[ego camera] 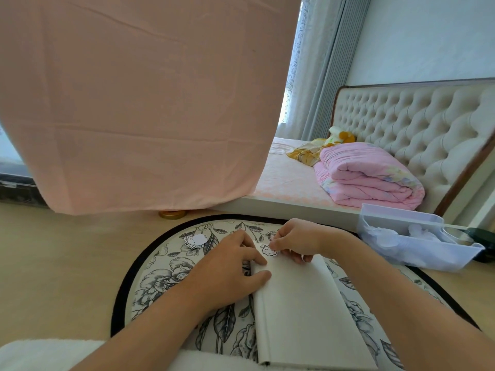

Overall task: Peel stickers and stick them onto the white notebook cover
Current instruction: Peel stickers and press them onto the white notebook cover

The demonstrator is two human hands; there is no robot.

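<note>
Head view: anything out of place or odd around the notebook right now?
Only a small thing: two sticker pieces lie loose on the floral mat, beyond the left hand, off the notebook. The top one is blank white, perhaps a peeled backing.

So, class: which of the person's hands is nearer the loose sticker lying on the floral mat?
Left. The left hand rests on the notebook just right of that loose sticker; the right hand is farther right, pinching a second sticker.
</note>
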